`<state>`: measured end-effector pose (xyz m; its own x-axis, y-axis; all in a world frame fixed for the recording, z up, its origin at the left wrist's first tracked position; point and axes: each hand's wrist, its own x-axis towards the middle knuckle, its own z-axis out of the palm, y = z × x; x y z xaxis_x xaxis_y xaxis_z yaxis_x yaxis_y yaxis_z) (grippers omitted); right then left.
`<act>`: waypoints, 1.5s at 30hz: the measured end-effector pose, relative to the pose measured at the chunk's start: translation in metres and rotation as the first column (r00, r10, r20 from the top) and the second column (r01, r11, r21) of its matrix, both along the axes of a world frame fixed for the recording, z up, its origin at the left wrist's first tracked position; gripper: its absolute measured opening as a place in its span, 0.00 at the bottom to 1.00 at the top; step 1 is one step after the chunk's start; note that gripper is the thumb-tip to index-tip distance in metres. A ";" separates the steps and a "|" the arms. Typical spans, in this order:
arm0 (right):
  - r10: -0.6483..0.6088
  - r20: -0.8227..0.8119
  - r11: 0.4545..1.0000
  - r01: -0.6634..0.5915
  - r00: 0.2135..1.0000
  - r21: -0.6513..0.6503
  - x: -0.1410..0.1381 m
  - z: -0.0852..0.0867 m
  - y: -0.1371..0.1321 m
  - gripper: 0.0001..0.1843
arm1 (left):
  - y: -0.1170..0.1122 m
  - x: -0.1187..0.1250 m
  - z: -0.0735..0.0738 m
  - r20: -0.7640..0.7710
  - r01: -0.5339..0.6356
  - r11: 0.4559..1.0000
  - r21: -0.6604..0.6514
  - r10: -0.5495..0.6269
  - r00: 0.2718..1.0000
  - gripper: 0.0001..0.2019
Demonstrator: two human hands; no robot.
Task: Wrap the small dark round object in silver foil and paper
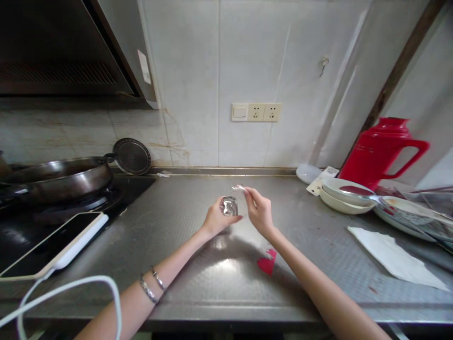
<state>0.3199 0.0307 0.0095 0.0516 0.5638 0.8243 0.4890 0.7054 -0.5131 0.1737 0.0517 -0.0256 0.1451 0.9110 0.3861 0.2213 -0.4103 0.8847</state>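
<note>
My left hand (216,218) is wrapped round a small, shiny, squarish thing with a dark, silvery face (230,206), just above the counter; its kind I cannot make out. To its right, my right hand (260,210) is closed in a pinch on a thin, clear, crinkled piece that looks like plastic film (240,188). The film sits above and slightly right of the silvery thing. Whether the two are joined is unclear. A torn red scrap (267,262) lies flat on the metal counter (198,293), close to my right forearm.
On the left, a steel pan (67,177) stands on the stove, with a phone and white battery pack (56,245) before it and a white cable (85,281). At right are a red thermos jug (378,151), stacked bowls (345,196), plates and a white napkin (394,255).
</note>
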 end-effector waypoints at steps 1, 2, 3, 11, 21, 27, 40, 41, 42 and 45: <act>0.013 0.033 1.000 -0.013 0.999 -0.001 0.000 -0.001 0.002 0.13 | -0.001 0.001 0.000 0.004 0.016 1.000 0.005 -0.016 1.000 0.33; 0.039 0.076 0.999 -0.039 0.996 -0.003 -0.001 -0.003 0.003 0.13 | -0.002 0.001 0.001 0.009 0.028 1.000 0.014 -0.028 1.000 0.33; 0.069 0.117 0.998 -0.069 0.991 -0.003 -0.002 -0.006 0.004 0.13 | -0.003 0.001 0.002 0.014 0.036 0.999 0.024 -0.037 0.999 0.32; 0.146 0.282 0.980 -0.178 0.948 0.092 -0.008 -0.014 -0.002 0.17 | -0.002 0.001 0.003 0.054 -0.021 1.000 0.021 0.020 0.998 0.30; 0.203 0.322 0.958 -0.256 0.925 0.129 -0.008 -0.011 -0.012 0.18 | -0.006 -0.001 0.017 0.073 -0.111 0.993 -0.039 0.113 0.991 0.24; 0.154 0.080 0.988 -0.154 0.985 0.005 -0.002 0.003 -0.014 0.13 | -0.010 0.000 0.022 0.204 0.008 0.982 -0.191 0.032 0.978 0.27; 0.106 0.129 0.994 -0.105 0.986 -0.016 0.001 -0.001 -0.002 0.13 | -0.015 0.003 0.022 0.190 0.041 0.983 -0.178 -0.007 0.982 0.27; 0.105 0.136 0.994 -0.105 0.985 -0.004 0.001 -0.002 -0.002 0.13 | -0.015 0.002 0.023 0.191 0.040 0.982 -0.186 -0.004 0.982 0.27; 0.101 0.147 0.994 -0.105 0.984 0.019 0.001 -0.004 -0.002 0.13 | -0.015 0.002 0.024 0.192 0.040 0.980 -0.195 -0.002 0.981 0.27; 0.124 0.243 0.981 -0.155 0.962 0.114 0.003 -0.006 -0.001 0.15 | -0.013 -0.001 0.029 0.189 0.030 0.975 -0.219 0.012 0.982 0.26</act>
